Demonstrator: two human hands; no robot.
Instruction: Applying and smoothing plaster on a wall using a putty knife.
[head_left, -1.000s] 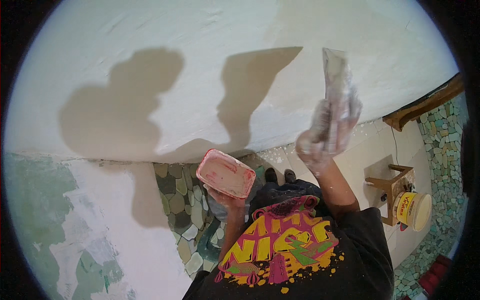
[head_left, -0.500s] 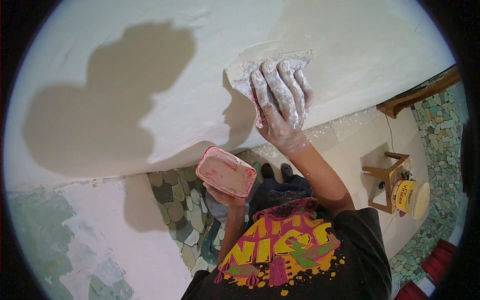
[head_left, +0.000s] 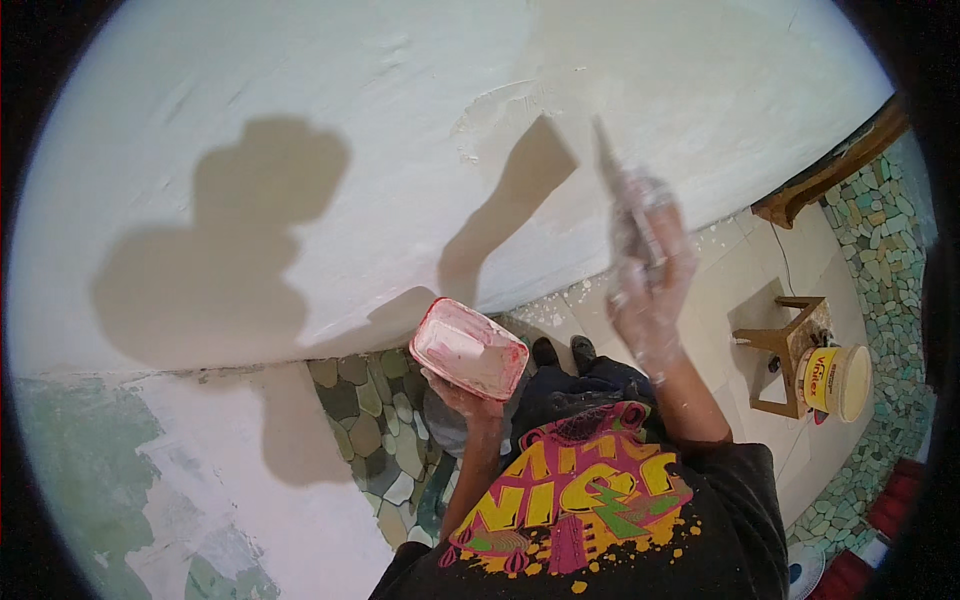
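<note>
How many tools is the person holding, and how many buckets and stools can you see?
Flat trowel in the right hand: 1
Pink tray in the left hand: 1
Bucket: 1
Wooden stool: 1
Total: 4

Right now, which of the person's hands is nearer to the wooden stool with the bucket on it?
Right. The right hand holds a trowel just left of the wooden stool; the left hand holds a pink tray farther left.

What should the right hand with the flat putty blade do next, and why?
Probably dip the flat putty blade into the pink rectangular tray that the left hand holds up. The right hand has the blade off the white wall, and a rough fresh patch there looks unfinished.
</note>
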